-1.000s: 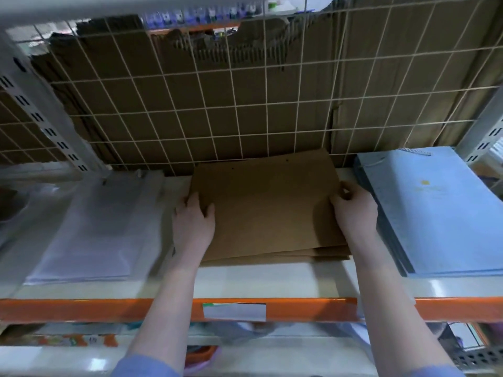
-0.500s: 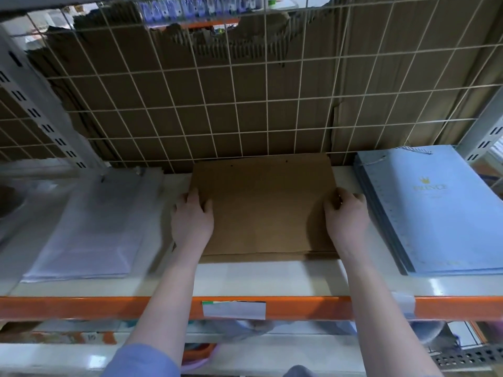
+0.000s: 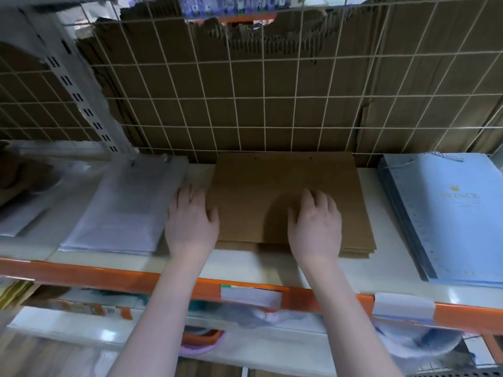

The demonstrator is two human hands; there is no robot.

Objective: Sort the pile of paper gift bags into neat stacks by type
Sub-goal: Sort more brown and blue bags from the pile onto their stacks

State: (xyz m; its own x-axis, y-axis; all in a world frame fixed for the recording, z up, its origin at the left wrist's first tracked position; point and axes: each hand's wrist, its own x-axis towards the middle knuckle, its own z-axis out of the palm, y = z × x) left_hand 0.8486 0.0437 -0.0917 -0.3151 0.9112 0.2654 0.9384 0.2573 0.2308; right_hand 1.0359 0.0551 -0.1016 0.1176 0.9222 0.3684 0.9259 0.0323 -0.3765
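A flat stack of brown paper bags (image 3: 275,191) lies in the middle of the white shelf (image 3: 386,240), squared against the back grid. My left hand (image 3: 190,221) rests flat at the stack's left edge, fingers straight. Over the stack's front right part lies my right hand (image 3: 315,224), palm down with its fingers loosely spread. To the right sits a stack of light blue gift bags (image 3: 449,213) with a gold crown print. On the left lies a stack of white translucent bags (image 3: 122,210).
A wire grid (image 3: 245,104) backed with torn cardboard closes the rear of the shelf. An orange beam (image 3: 81,276) with a paper label (image 3: 250,296) runs along the front edge. A perforated upright (image 3: 81,104) stands at the left. More goods fill the lower shelf.
My right hand left the brown stack's right edge and moved left onto its top. The tilted stack now sits square to the back. The left hand stayed at the left edge.
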